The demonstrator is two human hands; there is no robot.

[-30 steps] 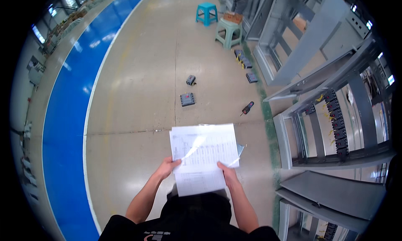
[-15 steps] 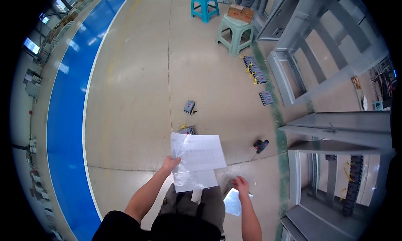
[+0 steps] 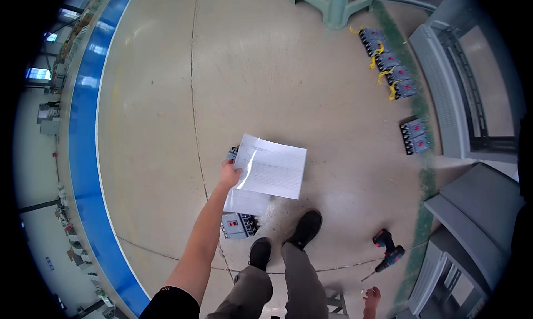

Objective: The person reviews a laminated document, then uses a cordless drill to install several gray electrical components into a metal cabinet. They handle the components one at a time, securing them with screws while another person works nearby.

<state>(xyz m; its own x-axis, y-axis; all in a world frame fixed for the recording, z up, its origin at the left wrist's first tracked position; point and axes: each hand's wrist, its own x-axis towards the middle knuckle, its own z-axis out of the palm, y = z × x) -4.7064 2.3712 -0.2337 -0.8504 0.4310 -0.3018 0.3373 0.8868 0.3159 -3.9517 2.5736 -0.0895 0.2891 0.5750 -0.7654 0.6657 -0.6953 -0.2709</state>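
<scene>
My left hand (image 3: 229, 175) grips the left edge of several printed paper sheets (image 3: 272, 166), one in a shiny clear sleeve, held out over the floor. A second sheet hangs lower behind the top one. Under the papers, a grey circuit breaker (image 3: 239, 224) with a red switch shows in part, and a corner of another breaker (image 3: 232, 152) peeks out by my left fingers. At the lower right is my right hand (image 3: 372, 300), loosely bent with its fingers apart and nothing visible in it. Closest to it lies a black and red cordless drill (image 3: 390, 251), bit pointing toward the hand.
Several breakers with yellow ties (image 3: 391, 66) line the green floor stripe, near one more breaker group (image 3: 415, 136). Grey metal cabinet frames (image 3: 444, 91) stand along the right. A pale green stool (image 3: 337, 5) is ahead; a blue floor lane (image 3: 86, 152) runs at left.
My view has moved forward and down, bringing the floor breakers nearer. The papers stay in my left hand, now reaching further out. My right hand has dropped to the lower right.
</scene>
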